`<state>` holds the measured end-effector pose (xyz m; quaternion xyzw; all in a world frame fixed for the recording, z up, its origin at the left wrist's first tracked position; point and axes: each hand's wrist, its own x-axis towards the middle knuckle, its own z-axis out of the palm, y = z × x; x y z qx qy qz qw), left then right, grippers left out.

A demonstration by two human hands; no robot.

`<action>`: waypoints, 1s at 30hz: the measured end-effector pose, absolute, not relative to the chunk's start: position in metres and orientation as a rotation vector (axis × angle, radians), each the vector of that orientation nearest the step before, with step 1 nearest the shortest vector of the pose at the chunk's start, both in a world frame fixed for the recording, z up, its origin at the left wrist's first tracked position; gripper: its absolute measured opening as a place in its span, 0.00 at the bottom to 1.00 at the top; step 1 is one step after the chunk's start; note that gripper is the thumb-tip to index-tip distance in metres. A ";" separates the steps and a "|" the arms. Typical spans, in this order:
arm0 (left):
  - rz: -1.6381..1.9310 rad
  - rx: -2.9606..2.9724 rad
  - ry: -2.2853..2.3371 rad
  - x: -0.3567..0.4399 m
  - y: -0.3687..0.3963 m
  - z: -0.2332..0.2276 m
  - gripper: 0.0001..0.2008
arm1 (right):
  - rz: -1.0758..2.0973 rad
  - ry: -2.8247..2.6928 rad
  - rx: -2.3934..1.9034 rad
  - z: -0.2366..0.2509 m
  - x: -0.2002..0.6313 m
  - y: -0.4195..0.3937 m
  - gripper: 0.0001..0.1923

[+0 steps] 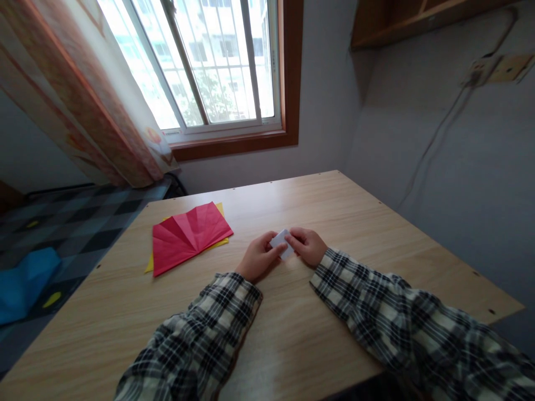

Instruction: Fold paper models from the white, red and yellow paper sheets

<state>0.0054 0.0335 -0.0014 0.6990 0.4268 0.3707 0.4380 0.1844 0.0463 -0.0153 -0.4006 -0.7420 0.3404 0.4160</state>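
pinching small white folded paper [281, 242] between left hand [259, 257] and right hand [308, 245] above table [334, 211]

A creased red paper [188, 235] lies on a yellow sheet [149, 263] on the wooden table [368, 223], below the window [209, 61].

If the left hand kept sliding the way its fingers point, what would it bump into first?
Probably the right hand. The left hand points rightward, both pinching the small white folded paper between them, so that paper and those fingers lie directly ahead.
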 end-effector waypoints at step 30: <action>0.942 1.855 1.049 0.009 0.031 0.007 0.19 | 1.018 -1.861 -0.901 -0.017 0.190 0.052 0.20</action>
